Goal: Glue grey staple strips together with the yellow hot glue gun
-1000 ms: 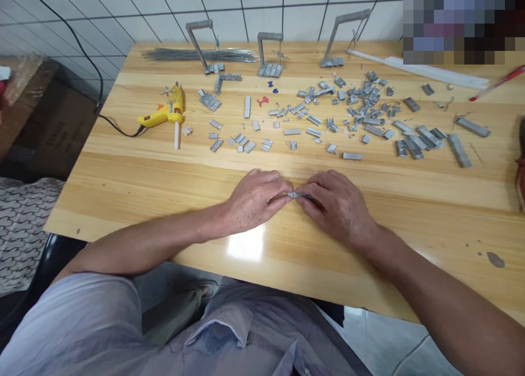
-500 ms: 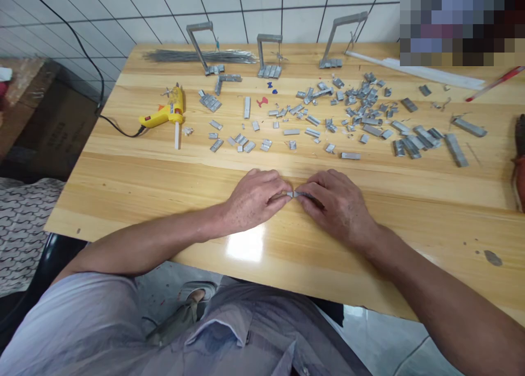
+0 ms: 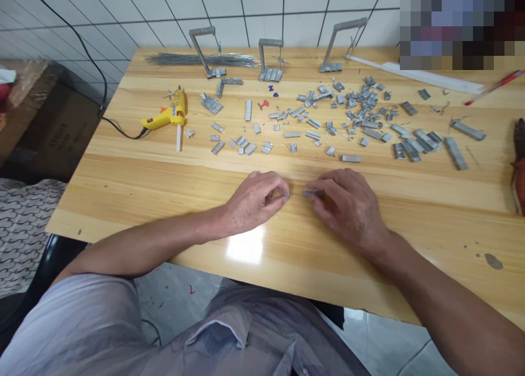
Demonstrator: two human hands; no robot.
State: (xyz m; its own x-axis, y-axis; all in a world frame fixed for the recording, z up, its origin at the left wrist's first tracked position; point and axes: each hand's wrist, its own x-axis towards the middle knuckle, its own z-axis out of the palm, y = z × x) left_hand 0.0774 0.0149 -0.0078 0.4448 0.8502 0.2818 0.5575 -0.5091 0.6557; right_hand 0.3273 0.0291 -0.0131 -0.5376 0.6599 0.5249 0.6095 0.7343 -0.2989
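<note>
Above the bare front part of the table, my left hand (image 3: 258,203) pinches a small grey metal piece (image 3: 288,195) between thumb and forefinger, most of it covered by the fingertips. Across a small gap, my right hand (image 3: 348,206) is closed on a grey metal strip (image 3: 312,192), much like a strip of staples, its end pointing left. Beyond both hands lie many loose grey pieces (image 3: 363,105), some long, some broken short. A single grey strip (image 3: 351,158) rests just past my right hand.
Three grey angled stands (image 3: 270,58) line the back by the tiled wall, near a bundle of thin wires (image 3: 176,59). A yellow glue gun (image 3: 166,116) with a black cord lies left. White sticks (image 3: 430,76), a red pen (image 3: 494,87) and red-handled pliers (image 3: 519,173) are on the right.
My hands have drawn apart; the right one moved a little to the right with the strip. The two grey ends that nearly met now have a wider gap. One foot below has left view.
</note>
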